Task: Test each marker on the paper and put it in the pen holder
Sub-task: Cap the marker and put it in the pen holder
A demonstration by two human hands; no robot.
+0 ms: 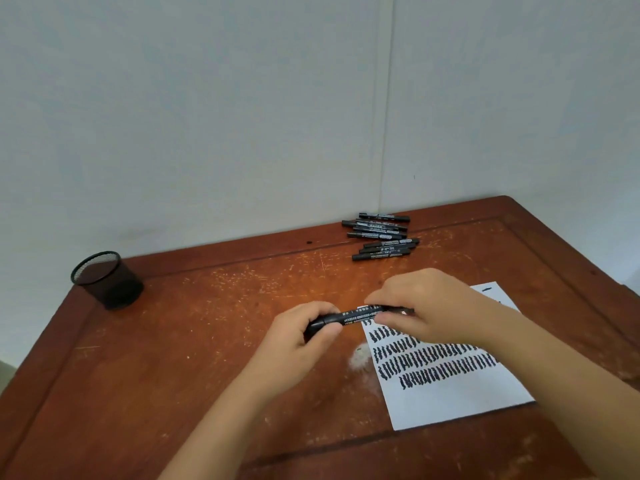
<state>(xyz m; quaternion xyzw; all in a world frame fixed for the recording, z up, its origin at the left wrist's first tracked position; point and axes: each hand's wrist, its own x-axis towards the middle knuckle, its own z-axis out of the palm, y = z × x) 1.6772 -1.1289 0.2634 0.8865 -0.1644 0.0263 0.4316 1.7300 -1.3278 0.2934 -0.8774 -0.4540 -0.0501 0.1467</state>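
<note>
Centre frame, the left hand (304, 332) grips one end of a black cylindrical marker (360, 317) and the right hand (420, 306) pinches the other — long axis left-right over the white stroke-covered paper (450, 393). The black mesh pen holder (107, 280) stands well apart, upper left — nearer the left hand.

No wording can be read with any certainty. The marker (360, 315) carries rows of small white print along its barrel, too fine to make out, and the loose markers (381, 235) by the wall bear similar white labels; one of them shows what may be the number 700, though it is blurred. The paper (446, 368) holds only rows of short black strokes, not letters or figures.
</note>
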